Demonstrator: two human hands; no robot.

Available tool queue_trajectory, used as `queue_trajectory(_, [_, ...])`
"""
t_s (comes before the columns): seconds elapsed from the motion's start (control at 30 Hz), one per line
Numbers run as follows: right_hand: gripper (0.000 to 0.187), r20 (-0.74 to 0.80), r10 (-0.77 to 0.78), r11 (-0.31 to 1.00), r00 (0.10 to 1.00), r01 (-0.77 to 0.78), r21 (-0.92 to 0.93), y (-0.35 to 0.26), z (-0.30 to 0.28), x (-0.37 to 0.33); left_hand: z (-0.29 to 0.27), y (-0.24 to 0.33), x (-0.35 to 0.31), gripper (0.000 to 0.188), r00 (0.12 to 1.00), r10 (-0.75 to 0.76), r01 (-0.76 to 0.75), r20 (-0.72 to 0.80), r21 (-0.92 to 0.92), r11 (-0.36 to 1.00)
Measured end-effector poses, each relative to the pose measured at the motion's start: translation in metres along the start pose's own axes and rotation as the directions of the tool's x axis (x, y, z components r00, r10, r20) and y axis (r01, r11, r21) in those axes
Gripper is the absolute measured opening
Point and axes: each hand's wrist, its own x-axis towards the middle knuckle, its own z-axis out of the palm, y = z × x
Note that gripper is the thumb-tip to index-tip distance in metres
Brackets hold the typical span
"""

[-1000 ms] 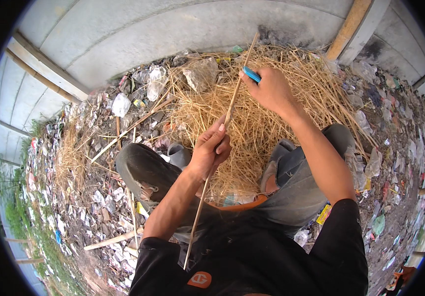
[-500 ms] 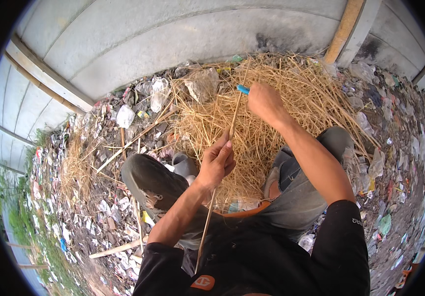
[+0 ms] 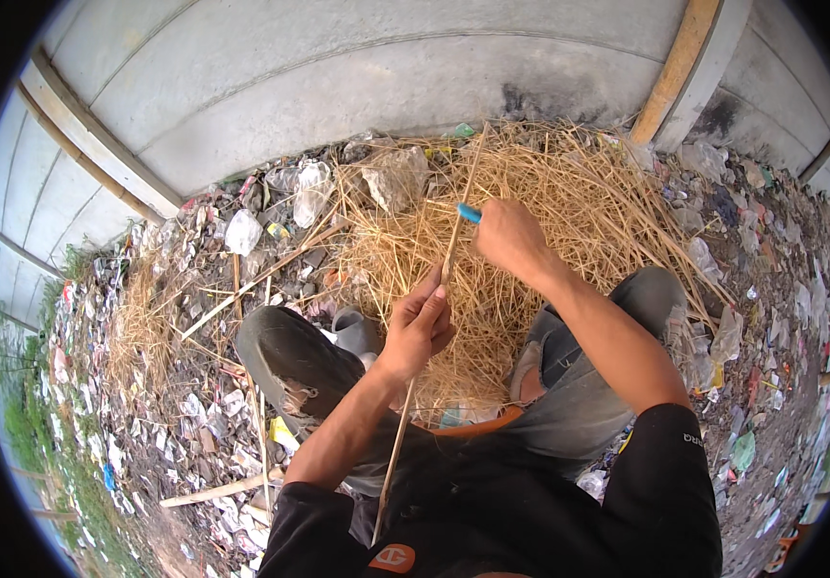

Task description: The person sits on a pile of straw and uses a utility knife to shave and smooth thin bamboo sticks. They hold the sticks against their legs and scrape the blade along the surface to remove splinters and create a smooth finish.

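My left hand is closed around the middle of a long, thin tan stick. The stick runs from my lap, slanting up and away past the hand. Farther along, at the right, my right hand is closed on a small bright-blue tool. Its blue end lies against the stick; the rest hides in my fist, so I cannot make out its kind. Below the hands spreads a heap of straw-like shavings, lying between and beyond my bent knees.
Scattered litter covers the ground on both sides. A pale concrete wall rises at the far side, with a wooden post at right. A rock-like lump and clear plastic bags lie near it. A loose stick rests at left.
My right hand with the blue tool has moved along the stick toward me, closer to my left hand. The left hand keeps its grip. The whole view has shifted slightly.
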Motion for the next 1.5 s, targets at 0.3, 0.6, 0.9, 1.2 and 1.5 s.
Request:
queue_trajectory(0.3, [0.015, 0.087, 0.095, 0.995, 0.992, -0.094, -0.017, 0.005, -0.029, 0.002, 0.002, 0.012, -0.004, 0.050, 0.997, 0.061, -0.063, 0.038, 0.044, 0.997])
queue_trajectory(0.6, [0.016, 0.039, 0.052, 0.998, 0.998, -0.050, -0.044, -0.020, -0.017, -0.016, 0.001, 0.028, 0.005, 0.053, 0.992, 0.129, -0.128, -0.018, 0.020, 0.992])
queue_trajectory(0.9, [0.017, 0.110, -0.029, 0.995, 0.994, 0.039, -0.095, -0.024, 0.004, -0.017, -0.007, 0.022, 0.003, 0.050, 0.994, 0.112, -0.112, -0.018, 0.029, 0.993])
queue_trajectory(1.2, [0.021, 0.002, 0.024, 1.000, 1.000, -0.024, 0.015, -0.007, -0.006, -0.002, 0.023, 0.019, -0.008, 0.050, 0.973, 0.069, -0.105, 0.219, 0.155, 0.982])
queue_trajectory(1.5, [0.020, -0.052, -0.058, 0.998, 0.997, 0.058, 0.015, -0.015, -0.008, -0.014, 0.003, 0.026, 0.000, 0.052, 0.985, 0.117, -0.135, 0.130, 0.141, 0.981])
